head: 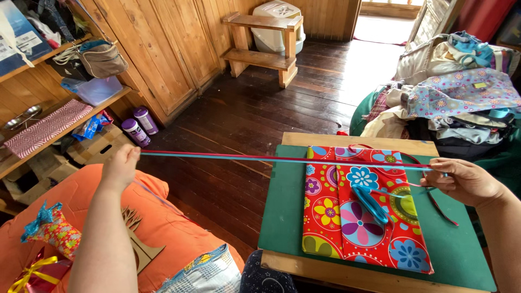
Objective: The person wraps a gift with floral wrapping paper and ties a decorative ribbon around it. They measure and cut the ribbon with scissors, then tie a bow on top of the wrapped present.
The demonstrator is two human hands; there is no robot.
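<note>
My left hand point(120, 165) is stretched out to the left, closed on the ends of a red ribbon and a blue ribbon point(244, 157) pulled taut across the view. My right hand point(464, 182) pinches the same ribbons at the right, above a green mat point(282, 217). On the mat lies a flat parcel in red flowered wrapping paper point(336, 217). A coil of blue ribbon point(372, 205) rests on the parcel, and loose red ribbon trails beside my right hand.
The mat covers a small wooden table point(358, 140) over a dark plank floor. An orange cushion point(168, 228) at the lower left carries small wrapped gifts point(51, 230) and a wooden cut-out. Shelves stand at the left, a clothes pile point(456, 103) at the right, a wooden bench at the back.
</note>
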